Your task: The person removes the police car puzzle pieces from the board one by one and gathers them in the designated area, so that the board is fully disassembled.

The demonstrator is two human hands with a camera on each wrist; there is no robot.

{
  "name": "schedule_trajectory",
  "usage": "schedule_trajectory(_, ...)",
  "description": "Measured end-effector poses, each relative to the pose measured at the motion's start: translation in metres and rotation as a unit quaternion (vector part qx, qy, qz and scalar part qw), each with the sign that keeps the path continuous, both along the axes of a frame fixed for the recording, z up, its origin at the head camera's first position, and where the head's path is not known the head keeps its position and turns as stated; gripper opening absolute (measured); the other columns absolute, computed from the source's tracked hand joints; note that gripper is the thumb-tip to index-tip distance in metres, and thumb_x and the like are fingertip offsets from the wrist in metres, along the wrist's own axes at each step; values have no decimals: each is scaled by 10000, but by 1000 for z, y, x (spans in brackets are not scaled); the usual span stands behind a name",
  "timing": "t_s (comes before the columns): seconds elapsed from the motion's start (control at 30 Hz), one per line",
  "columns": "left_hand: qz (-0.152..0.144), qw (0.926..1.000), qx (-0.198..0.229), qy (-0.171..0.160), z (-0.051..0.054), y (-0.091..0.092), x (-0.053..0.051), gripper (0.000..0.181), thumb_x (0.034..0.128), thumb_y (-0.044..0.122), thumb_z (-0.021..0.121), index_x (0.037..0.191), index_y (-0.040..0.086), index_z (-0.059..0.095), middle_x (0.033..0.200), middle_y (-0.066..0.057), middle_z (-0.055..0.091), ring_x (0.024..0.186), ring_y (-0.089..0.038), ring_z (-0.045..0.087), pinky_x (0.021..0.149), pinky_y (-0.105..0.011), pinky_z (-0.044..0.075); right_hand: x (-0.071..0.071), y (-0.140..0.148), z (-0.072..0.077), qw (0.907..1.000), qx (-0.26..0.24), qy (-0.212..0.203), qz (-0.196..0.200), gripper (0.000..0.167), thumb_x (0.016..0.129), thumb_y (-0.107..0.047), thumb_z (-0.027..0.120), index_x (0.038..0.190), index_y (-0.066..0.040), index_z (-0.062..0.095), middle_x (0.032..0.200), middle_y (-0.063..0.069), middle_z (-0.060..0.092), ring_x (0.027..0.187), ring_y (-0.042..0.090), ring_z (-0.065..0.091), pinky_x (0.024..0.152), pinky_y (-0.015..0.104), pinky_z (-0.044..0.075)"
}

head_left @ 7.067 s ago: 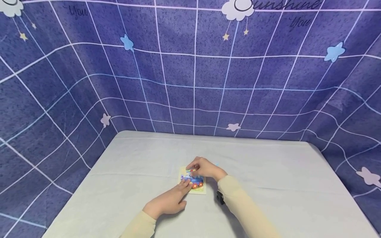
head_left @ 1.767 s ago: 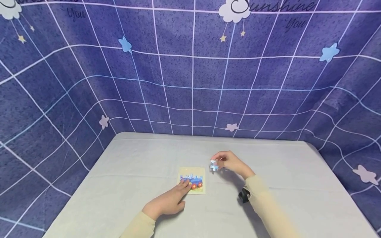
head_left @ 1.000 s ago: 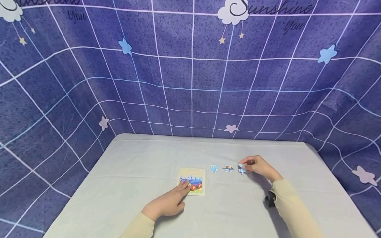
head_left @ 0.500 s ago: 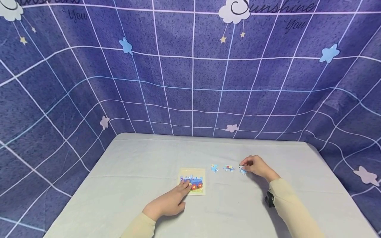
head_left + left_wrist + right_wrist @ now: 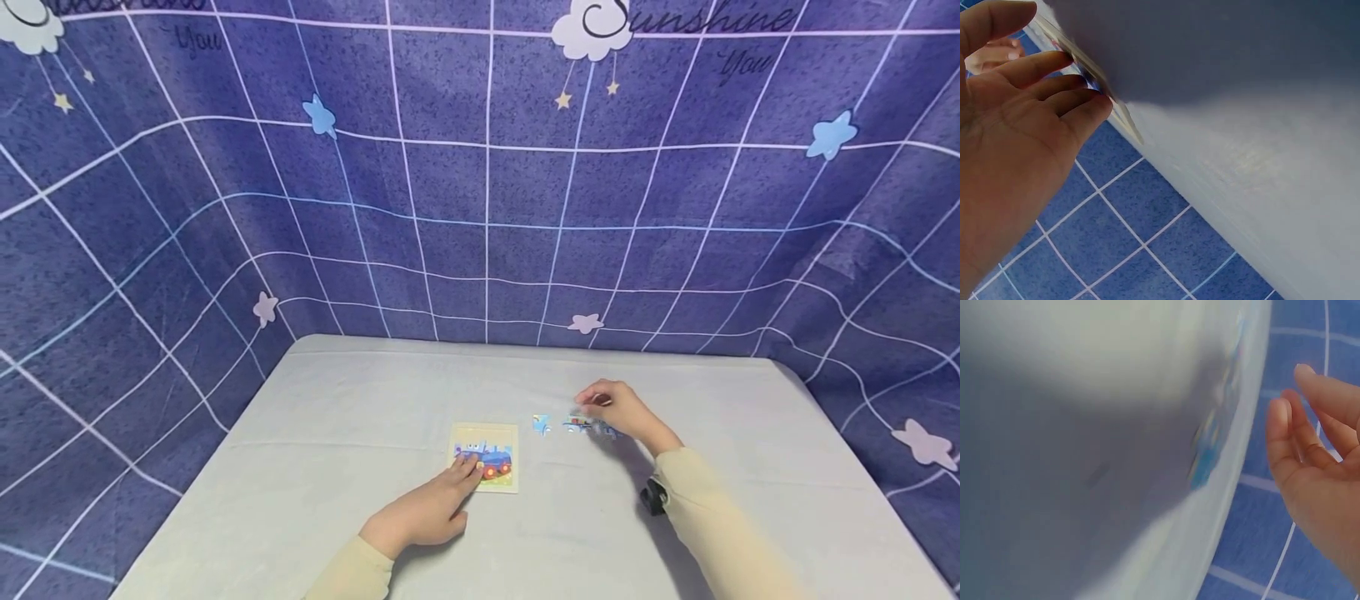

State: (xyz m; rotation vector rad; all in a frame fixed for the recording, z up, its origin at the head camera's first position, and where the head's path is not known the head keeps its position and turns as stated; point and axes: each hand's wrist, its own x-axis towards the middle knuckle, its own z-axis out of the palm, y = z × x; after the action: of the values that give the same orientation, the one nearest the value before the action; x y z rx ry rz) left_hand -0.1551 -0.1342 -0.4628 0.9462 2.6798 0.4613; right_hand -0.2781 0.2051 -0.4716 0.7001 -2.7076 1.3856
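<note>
A small jigsaw puzzle tray (image 5: 486,431) with a blue, red-wheeled vehicle lies at the table's middle; its top strip shows bare board. My left hand (image 5: 423,510) rests straight fingers on its lower left part; the left wrist view shows these fingers against the tray's edge (image 5: 1124,122). To the right of the tray lie three loose pieces in a row: a light blue piece (image 5: 540,424), a piece with red and yellow (image 5: 576,422), and a blue piece (image 5: 611,431) partly hidden. Above the right two hovers my right hand (image 5: 621,412), loosely bent, holding nothing.
A pale cloth covers the table (image 5: 360,417). Behind and on both sides hangs a purple-blue curtain (image 5: 450,183) with grid lines and stars. A black wrist device (image 5: 653,497) sits at the right sleeve.
Three top pieces left the tray and now lie in a row. My right hand let go of the rightmost one, rose and shifted left. My left hand stayed put.
</note>
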Motion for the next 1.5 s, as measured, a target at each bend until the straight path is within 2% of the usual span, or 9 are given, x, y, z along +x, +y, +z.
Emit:
schedule_trajectory(0.17,-123,9998,-138,37,0,1,3,571,900,113,543,1425,-61,398,1525,-210,308,1409,-354,280,1140,-446,284,-1,-35,1,9976,-268,-135,617,181,856,-20,662,1015,63,684,907,141,677,813,237,658,778,348,568)
schedule_trajectory(0.2,-145,9998,-152,47,0,1,3,569,902,117,543,1425,-58,401,1524,-206,312,1408,-349,284,1140,-441,285,-6,-40,-6,9956,-378,-13,862,183,870,-64,664,1028,20,699,906,103,682,809,198,654,771,318,565)
schedule_trajectory(0.37,-224,9996,-157,58,-2,1,5,579,896,121,551,1426,-53,400,1526,-203,310,1403,-342,300,1138,-439,290,-3,-80,-10,9896,-345,-172,1388,209,866,-54,658,1061,12,698,920,85,704,801,152,651,759,286,560)
schedule_trajectory(0.43,-248,9996,-147,32,-2,2,6,584,890,119,552,1426,-57,399,1525,-209,307,1403,-348,297,1138,-443,288,4,-98,-5,9898,-159,-448,1340,221,846,12,647,1060,53,683,929,127,708,809,193,659,762,303,562)
schedule_trajectory(0.67,-224,9997,-115,-76,-4,2,8,592,876,123,547,1421,-58,405,1526,-210,301,1408,-355,278,1139,-459,276,11,-138,-9,9842,245,-933,1486,223,854,4,677,1077,1,694,999,114,705,873,193,646,807,270,536)
schedule_trajectory(0.8,-192,9996,-97,-159,-3,1,9,592,874,115,547,1419,-65,404,1521,-216,307,1411,-353,273,1139,-462,273,15,-149,-9,9814,419,-865,1662,223,850,3,686,1072,-8,697,1005,95,697,882,185,639,832,282,533)
schedule_trajectory(1.13,-177,9996,-46,-234,-3,-1,7,579,872,107,548,1409,-68,419,1507,-222,331,1408,-334,291,1142,-438,278,18,-164,-14,9794,834,-718,1691,290,792,18,727,1076,-35,709,936,49,628,771,86,530,714,214,483)
schedule_trajectory(1.33,-140,9994,3,-314,-1,-3,7,570,878,99,549,1407,-69,420,1510,-214,330,1410,-325,289,1144,-441,272,18,-167,-15,9796,785,-687,1719,315,776,53,725,1072,-50,689,920,56,582,755,99,507,687,199,465)
schedule_trajectory(1.5,-109,9993,9,-354,0,-4,7,570,877,96,551,1407,-69,420,1506,-214,339,1410,-326,288,1142,-446,275,17,-170,-15,9792,506,-769,1808,292,792,83,696,1048,-56,671,910,54,631,744,100,538,699,210,482)
